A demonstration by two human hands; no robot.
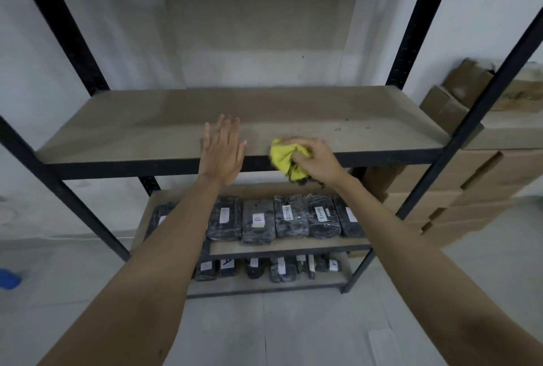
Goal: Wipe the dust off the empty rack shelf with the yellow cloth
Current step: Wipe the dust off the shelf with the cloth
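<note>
1. Yellow cloth [286, 155] is bunched at the near edge of the shelf [141, 127], right of centre, part hanging over the black front rail [132, 167].
2. Right hand [316, 160] is clenched around the cloth.
3. Left hand [221, 149] lies flat, fingers spread, holding nothing, just left of the cloth.
4. Dark specks [338, 129] dot the shelf further right.

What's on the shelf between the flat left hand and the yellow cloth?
Nothing: in the head view the stretch of shelf between the left hand and the yellow cloth, bunched in the right hand, is bare board.
</note>
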